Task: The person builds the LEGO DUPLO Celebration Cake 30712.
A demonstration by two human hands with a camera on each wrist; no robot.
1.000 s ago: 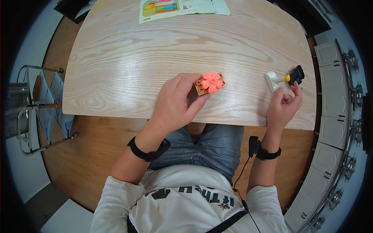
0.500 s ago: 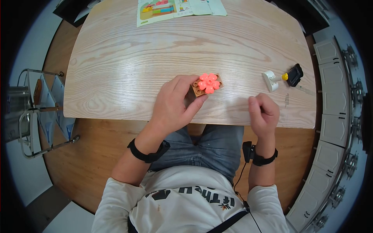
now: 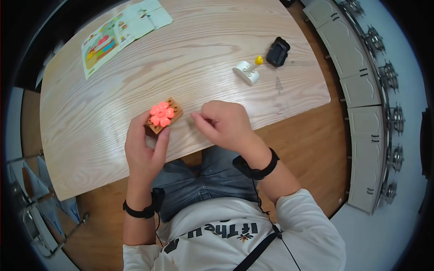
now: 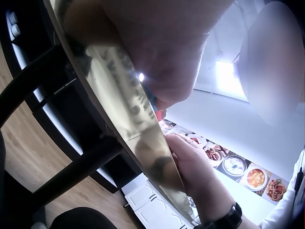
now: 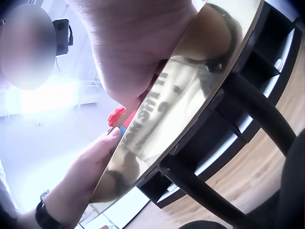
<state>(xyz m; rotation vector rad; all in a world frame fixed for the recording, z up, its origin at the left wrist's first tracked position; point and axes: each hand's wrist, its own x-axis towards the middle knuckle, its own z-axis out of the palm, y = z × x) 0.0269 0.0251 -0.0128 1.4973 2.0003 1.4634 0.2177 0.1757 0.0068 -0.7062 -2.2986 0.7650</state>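
Observation:
My left hand (image 3: 144,147) holds a brown toy brick (image 3: 175,107) between thumb and fingers at the table's near side. A coral flower piece (image 3: 162,114) sits on top of that brick. Red and blue show below the flower (image 5: 116,116) in the right wrist view. To the right, my right hand (image 3: 228,124) is close over the table, its fingers curled and its thumb pointing at the brick, a small gap away. No object shows in its grasp. Farther back stands a white rounded brick (image 3: 246,73) with a yellow-tipped post (image 3: 258,60).
A black moulded piece (image 3: 278,52) lies beyond the white brick. The printed picture sheet (image 3: 118,36) is spread at the table's far left. The wooden table's (image 3: 194,49) near edge runs just in front of my lap. A metal cart (image 3: 40,198) stands at the left.
My right hand has left the white brick, curled its fingers and moved left beside the flower brick. The left hand keeps its hold. The head view has turned right, shifting everything in the picture.

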